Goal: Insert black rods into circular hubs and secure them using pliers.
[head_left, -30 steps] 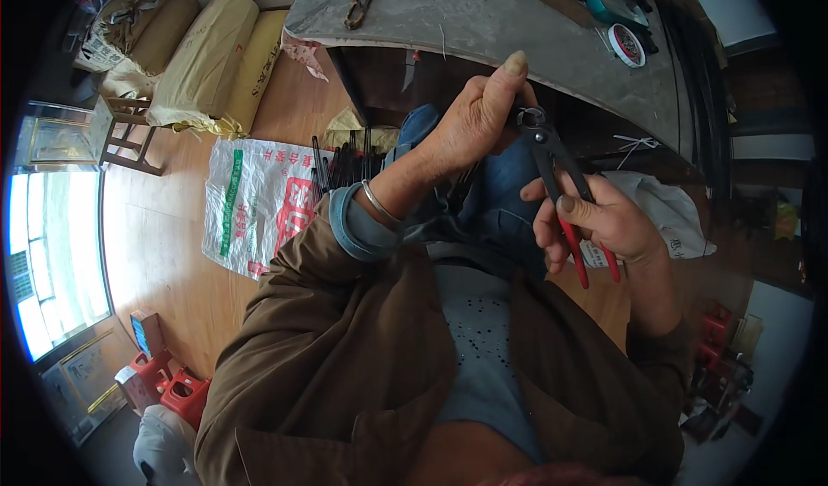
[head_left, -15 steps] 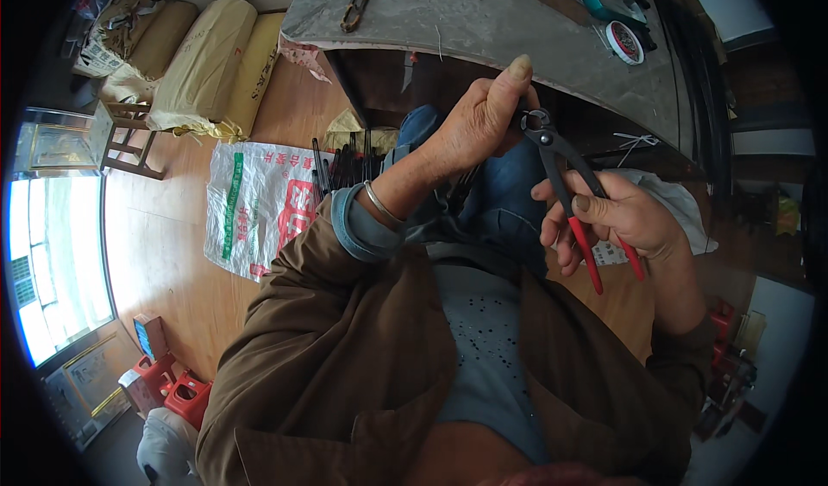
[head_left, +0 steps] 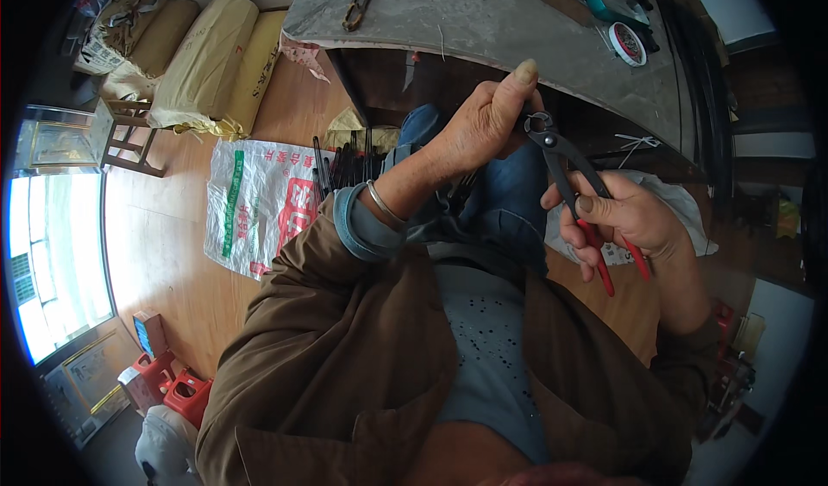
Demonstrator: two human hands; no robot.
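My right hand [head_left: 634,214] is wrapped round black pincers [head_left: 559,151] with red grips, its thumb on one handle and its fingers on the other. Their rounded jaws point up and to the left, close beside my left hand [head_left: 493,115]. That hand is closed, thumb raised and fingers curled underneath. Whatever it may hold is hidden behind the fingers. Both hands are above my knees, just in front of the grey worktable [head_left: 397,33].
Pliers [head_left: 355,7] and a round red-and-white container of small bits [head_left: 627,44] lie on the table. Dark thin rods [head_left: 349,163] stand beside my leg. A printed white sack [head_left: 259,201] covers some floor; wrapped rolls [head_left: 203,63] and red stools [head_left: 185,391] are at left.
Both hands have shifted slightly right together. The pincers have moved with my right hand, and their jaws remain beside my left fingers.
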